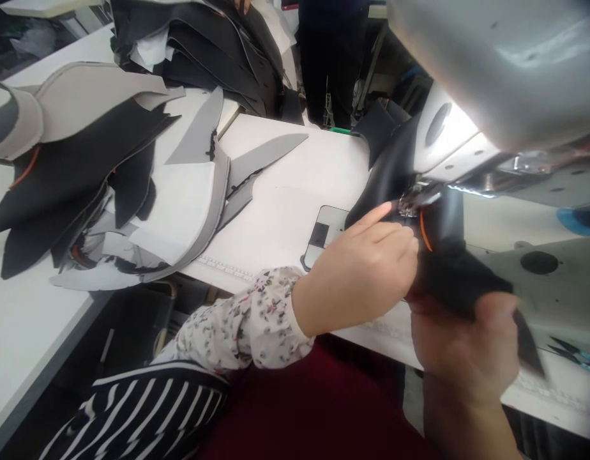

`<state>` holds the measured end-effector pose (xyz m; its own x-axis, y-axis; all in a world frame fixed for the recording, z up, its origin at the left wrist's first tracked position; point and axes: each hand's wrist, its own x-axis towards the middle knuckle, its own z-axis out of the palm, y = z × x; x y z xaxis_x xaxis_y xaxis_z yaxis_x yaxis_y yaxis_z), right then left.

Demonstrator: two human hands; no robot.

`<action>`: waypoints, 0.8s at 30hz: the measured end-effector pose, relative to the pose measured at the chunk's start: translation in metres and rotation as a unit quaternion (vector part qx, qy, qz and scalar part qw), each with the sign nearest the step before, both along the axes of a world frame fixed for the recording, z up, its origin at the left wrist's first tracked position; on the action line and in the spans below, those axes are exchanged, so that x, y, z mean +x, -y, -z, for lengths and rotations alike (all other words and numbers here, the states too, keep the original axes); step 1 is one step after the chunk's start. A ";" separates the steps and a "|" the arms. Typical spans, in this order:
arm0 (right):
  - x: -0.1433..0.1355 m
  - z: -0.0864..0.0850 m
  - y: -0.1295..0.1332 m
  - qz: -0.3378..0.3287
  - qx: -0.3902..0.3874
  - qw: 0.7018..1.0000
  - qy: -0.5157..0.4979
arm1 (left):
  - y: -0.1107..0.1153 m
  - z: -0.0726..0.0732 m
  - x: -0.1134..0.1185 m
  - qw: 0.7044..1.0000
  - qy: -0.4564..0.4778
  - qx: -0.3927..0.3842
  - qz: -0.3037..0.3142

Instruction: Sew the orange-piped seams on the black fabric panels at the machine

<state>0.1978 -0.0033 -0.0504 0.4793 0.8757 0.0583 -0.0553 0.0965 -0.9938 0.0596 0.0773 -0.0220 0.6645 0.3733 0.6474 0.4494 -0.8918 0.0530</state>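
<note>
White table (295, 172) spreads before us, sewing machine (496, 76) looming over right end. Black panel (467, 275) sits under it, near surface's front edge. Our right hand (467, 351) grips near end, thumb on top (blurred, that one); our left hand (362, 268) points index at presser foot (408, 203), other fingers curled, grip we can't tell. Seam guiding in hand, we judge; next move calls for level panel, fingertip clear of foot, eye on orange strip (425, 231) just beside.

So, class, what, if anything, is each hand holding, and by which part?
The right hand holds the black piece by its near end. The left hand is on it beside the presser foot; its grip is unclear.
</note>
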 end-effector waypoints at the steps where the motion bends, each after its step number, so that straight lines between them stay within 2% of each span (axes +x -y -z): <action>1: 0.002 0.002 0.000 -0.001 0.022 0.998 -0.066 | -0.002 0.001 0.001 1.000 0.000 0.001 -0.002; 3: 0.005 0.006 -0.001 -0.003 0.036 0.985 -0.167 | -0.005 0.002 0.002 1.000 0.000 -0.007 -0.005; 6: 0.005 0.009 -0.006 0.004 0.045 0.979 -0.198 | -0.010 0.006 0.003 1.000 0.015 -0.019 -0.004; 12: -0.001 0.006 -0.019 0.038 0.033 0.992 -0.113 | -0.018 0.019 0.008 0.997 0.058 -0.050 -0.006; 19: 0.005 0.013 -0.036 0.031 0.038 0.994 -0.097 | -0.032 0.028 0.015 0.991 0.122 -0.059 -0.005; 24: 0.015 0.013 -0.054 0.091 0.056 0.993 -0.051 | -0.031 0.035 0.013 0.981 0.170 -0.098 0.012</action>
<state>0.2124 0.0507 -0.0631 0.6379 0.7644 0.0941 -0.1257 0.2239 -0.9665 0.0729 0.1081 -0.0574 0.4333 0.4990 0.7505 0.3554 -0.8599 0.3665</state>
